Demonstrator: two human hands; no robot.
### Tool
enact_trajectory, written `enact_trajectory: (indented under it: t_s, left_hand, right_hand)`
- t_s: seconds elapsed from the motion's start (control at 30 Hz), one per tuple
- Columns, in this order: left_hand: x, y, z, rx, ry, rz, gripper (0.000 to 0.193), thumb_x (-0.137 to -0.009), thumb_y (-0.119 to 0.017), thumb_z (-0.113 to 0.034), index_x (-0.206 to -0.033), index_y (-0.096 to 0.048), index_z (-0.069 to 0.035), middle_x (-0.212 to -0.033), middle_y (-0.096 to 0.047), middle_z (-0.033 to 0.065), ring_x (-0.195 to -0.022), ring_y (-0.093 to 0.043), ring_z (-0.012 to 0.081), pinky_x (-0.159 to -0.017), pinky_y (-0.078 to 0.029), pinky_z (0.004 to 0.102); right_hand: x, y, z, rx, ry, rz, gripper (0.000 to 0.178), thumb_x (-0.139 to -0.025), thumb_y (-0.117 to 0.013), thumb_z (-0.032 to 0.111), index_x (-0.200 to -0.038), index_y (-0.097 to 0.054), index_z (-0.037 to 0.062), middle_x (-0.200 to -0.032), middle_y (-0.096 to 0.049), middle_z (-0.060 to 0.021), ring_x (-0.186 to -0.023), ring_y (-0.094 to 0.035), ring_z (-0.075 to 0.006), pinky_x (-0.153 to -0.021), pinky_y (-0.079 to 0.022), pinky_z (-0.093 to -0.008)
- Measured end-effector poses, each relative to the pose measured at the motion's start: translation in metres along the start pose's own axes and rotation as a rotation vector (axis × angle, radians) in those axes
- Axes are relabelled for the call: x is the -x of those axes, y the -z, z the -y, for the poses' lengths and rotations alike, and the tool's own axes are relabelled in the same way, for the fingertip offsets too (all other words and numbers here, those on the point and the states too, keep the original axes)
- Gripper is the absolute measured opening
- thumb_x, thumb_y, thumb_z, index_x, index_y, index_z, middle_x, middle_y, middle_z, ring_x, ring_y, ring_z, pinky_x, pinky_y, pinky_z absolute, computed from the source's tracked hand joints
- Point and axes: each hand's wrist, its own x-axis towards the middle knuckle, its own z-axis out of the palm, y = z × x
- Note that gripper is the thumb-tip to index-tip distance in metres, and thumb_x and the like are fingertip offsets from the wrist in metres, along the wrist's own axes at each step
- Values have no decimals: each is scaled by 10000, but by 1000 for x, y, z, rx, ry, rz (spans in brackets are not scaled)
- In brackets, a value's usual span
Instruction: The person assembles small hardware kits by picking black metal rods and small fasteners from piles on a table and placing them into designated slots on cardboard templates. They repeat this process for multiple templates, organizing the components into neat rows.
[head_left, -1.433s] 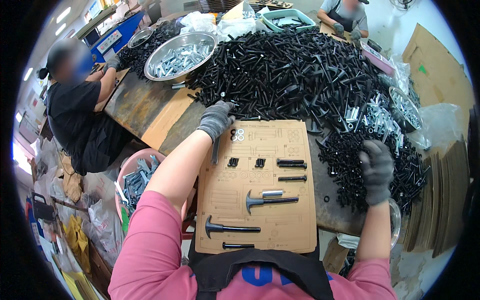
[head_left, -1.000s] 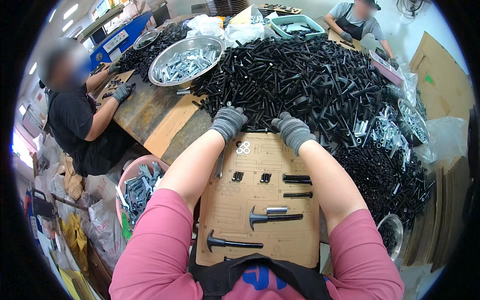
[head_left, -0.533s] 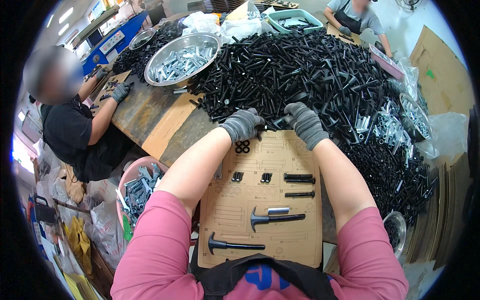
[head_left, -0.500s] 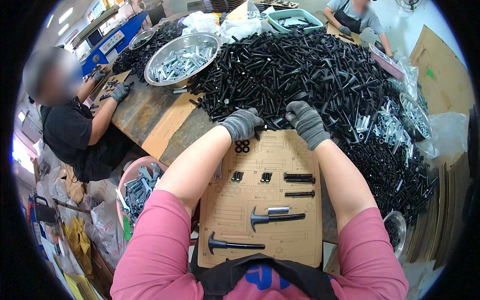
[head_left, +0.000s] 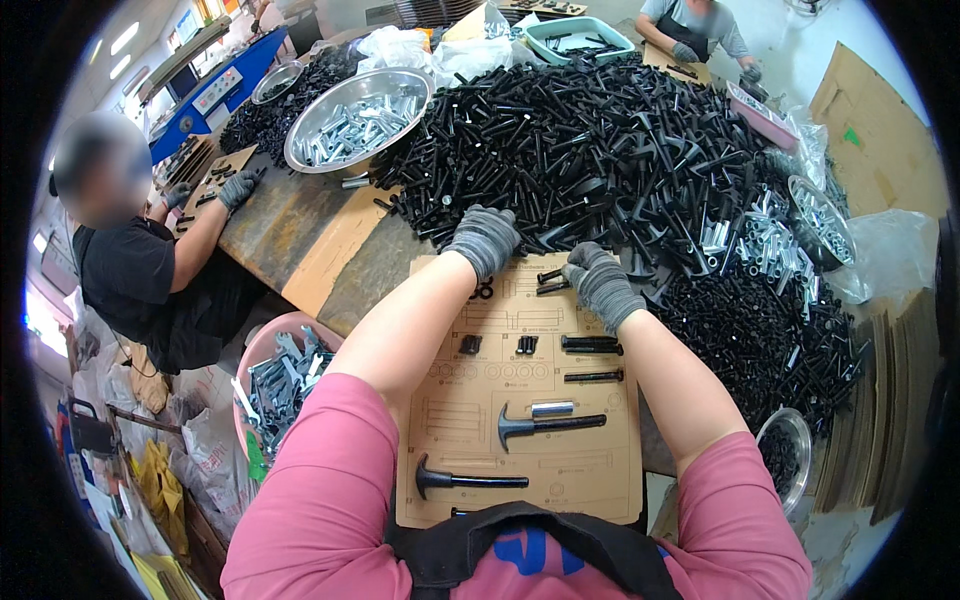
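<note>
My right hand, in a grey knit glove, is closed at the upper right of a printed cardboard sheet. Two black bolts stick out leftward from its fingertips. At the near edge of a big heap of black bolts, my gloved left hand has its fingers curled; what they grip is hidden. Black rings show partly below that hand. Lower on the sheet lie short bolts, longer bolts, a silver tube and two T-shaped black pieces.
A steel bowl of silver tubes stands left of the heap. Loose silver tubes and small black parts spread at right. Wrenches fill a pink basin. One co-worker sits left, another at the far side.
My right hand has drawn back from the heap's edge onto the sheet, and two black bolts now show at its fingertips. My left hand stays by the heap, shifted slightly.
</note>
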Motion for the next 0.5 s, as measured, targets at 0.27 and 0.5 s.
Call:
enact_trajectory:
  t_s: [0.27, 0.5]
  left_hand:
    - [18, -15, 22, 495, 98, -450, 255, -742, -611, -186, -990, -607, -125, -1046, -551, 71, -863, -567, 262, -763, -460, 362]
    - [81, 23, 8, 361, -57, 20, 191, -782, -546, -183, -950, -611, -120, -821, -614, 113, -741, -607, 268, -669, -491, 368]
  right_hand:
    - [3, 14, 0, -200, 319, -174, 197, -785, -586, 132, -966, -552, 62, -836, -613, -98, -717, -583, -174, -689, -467, -280]
    - [30, 6, 3, -338, 201, 181, 114, -785, -577, 110, -878, -549, 49, -750, -600, -73, -658, -572, -147, -617, -475, -286]
